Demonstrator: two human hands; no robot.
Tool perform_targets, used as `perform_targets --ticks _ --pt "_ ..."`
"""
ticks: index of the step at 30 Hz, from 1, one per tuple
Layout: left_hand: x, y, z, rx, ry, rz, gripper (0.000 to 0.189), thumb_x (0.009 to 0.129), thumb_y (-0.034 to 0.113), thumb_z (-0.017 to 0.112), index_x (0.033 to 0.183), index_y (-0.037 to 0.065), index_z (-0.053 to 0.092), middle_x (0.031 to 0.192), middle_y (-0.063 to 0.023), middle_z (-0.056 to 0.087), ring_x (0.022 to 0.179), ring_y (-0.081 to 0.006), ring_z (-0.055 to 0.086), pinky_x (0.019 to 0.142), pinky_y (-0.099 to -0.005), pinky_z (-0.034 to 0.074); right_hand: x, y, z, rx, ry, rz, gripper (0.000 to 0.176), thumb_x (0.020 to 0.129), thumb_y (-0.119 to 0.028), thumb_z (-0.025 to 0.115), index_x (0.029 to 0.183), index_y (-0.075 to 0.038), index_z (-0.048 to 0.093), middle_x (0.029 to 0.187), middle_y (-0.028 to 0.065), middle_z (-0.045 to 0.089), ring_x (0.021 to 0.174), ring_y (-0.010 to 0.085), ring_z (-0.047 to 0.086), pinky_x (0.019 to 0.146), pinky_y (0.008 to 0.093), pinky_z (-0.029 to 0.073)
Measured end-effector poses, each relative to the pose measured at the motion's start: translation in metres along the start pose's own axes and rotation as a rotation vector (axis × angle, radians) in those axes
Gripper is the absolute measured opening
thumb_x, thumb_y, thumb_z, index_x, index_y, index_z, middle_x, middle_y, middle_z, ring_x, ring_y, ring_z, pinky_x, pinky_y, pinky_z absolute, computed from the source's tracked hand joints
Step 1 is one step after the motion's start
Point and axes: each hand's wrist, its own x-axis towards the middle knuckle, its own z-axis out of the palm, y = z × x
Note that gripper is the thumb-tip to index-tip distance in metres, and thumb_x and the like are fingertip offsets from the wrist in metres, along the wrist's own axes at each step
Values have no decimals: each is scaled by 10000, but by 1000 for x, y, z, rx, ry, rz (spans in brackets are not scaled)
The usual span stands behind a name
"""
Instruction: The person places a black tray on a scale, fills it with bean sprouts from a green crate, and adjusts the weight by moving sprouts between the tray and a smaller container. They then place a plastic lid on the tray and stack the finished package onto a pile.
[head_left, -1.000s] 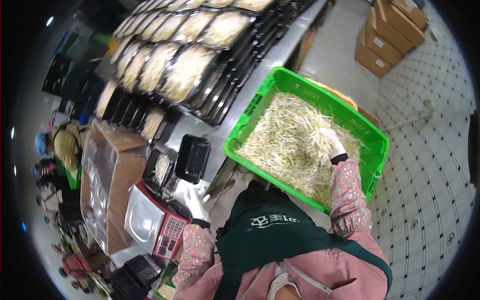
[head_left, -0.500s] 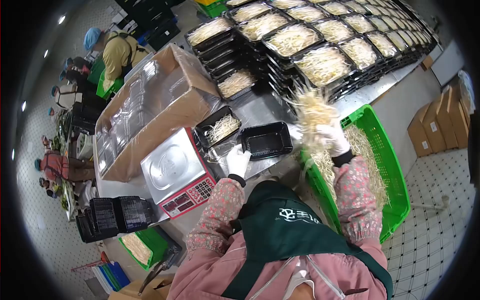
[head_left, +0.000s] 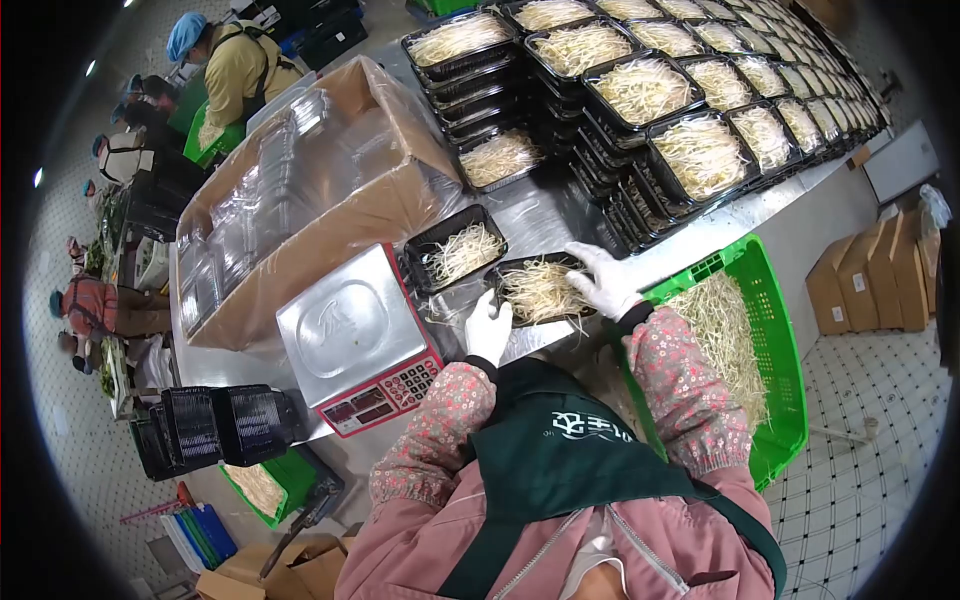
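Note:
A black plastic tray (head_left: 540, 320) heaped with bean sprouts (head_left: 541, 290) lies on the metal table in front of me. My left hand (head_left: 489, 328), in a white glove, grips the tray at its left edge with thumb and fingers. At the right end, my gloved right hand (head_left: 606, 281) is open, its fingers spread over the rim and touching the sprouts. Just left of that tray sits another black tray (head_left: 412, 250) with a smaller heap of sprouts. The digital scale (head_left: 345, 320), with a bare steel pan and red keypad edge, stands left of my left hand.
Stacked trays of sprouts (head_left: 700, 155) cover the back right. A cardboard box (head_left: 300, 245) of clear plastic lids stands behind the scale. A green crate (head_left: 790, 380) of loose sprouts is on my right. Nested black trays (head_left: 215, 425) are at left; a co-worker (head_left: 240, 80) stands far back.
The bunch of sprouts in my right hand has gone into the formerly bare tray. That hand moved left from above the crate and opened. My left hand stays at the tray's left edge.

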Motion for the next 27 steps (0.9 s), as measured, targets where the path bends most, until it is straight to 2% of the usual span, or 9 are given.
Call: perform_targets --ticks 3,6,7,10,13,14,18,22,27 --pt "2 -16 19 -43 68 112 450 910 179 633 1311 0 537 1071 -187 689 992 -248 665 889 -358 506 -14 -5 62 -240 -160 -83 619 949 -375 532 1486 -116 366 1510 155 394 1422 369 306 1148 543 225" --pt "-1 0 12 43 23 125 451 931 173 597 1341 9 508 1267 -238 612 1154 -279 619 958 -371 473 -14 -32 78 -411 -497 -102 542 982 -419 441 1448 -143 445 1517 88 405 1453 329 255 1182 524 143" --pt "-1 -2 13 44 70 195 481 925 171 605 1364 14 486 1137 -191 666 1015 -278 654 902 -365 497 -7 -27 69 -246 -519 -66 518 995 -427 407 1424 -148 481 1498 88 433 1444 322 279 1178 543 137" --pt "-7 15 -3 35 -6 73 545 899 160 633 1396 27 453 1073 -137 631 935 -267 621 870 -359 499 4 4 30 113 -267 -184 368 975 -298 547 1283 -109 619 1325 156 593 1281 333 509 1093 435 364" --pt "-10 35 -16 149 51 504 712 801 200 729 1421 43 418 1278 -162 513 1167 -325 495 1008 -408 415 -1 -14 -33 584 -269 304 218 963 -199 586 1037 -32 704 936 94 731 837 248 694 801 351 535" --pt "-8 47 -19 199 22 653 759 785 245 743 1431 46 397 1348 -173 487 1243 -366 459 1054 -442 384 -6 -7 -37 623 -401 393 205 939 -211 601 975 -37 705 898 86 723 806 230 691 780 350 533" --pt "18 68 2 396 -307 763 818 717 270 782 1417 42 427 1409 -173 460 1315 -359 418 1094 -439 359 -19 -6 2 -64 -441 8 269 882 -280 552 845 -63 706 824 171 693 782 376 660 718 425 529" --pt "38 65 19 615 -461 610 779 689 277 799 1363 47 483 1342 -149 507 1182 -324 519 996 -411 449 -11 17 60 -386 -426 66 240 885 -254 562 837 -38 655 879 180 677 820 379 652 729 467 513" --pt "39 60 15 501 -457 620 760 688 287 810 1352 76 510 1371 -144 498 1199 -318 532 998 -391 464 -17 4 9 43 -363 126 248 935 -240 559 964 -28 683 948 178 667 888 355 638 813 393 513"
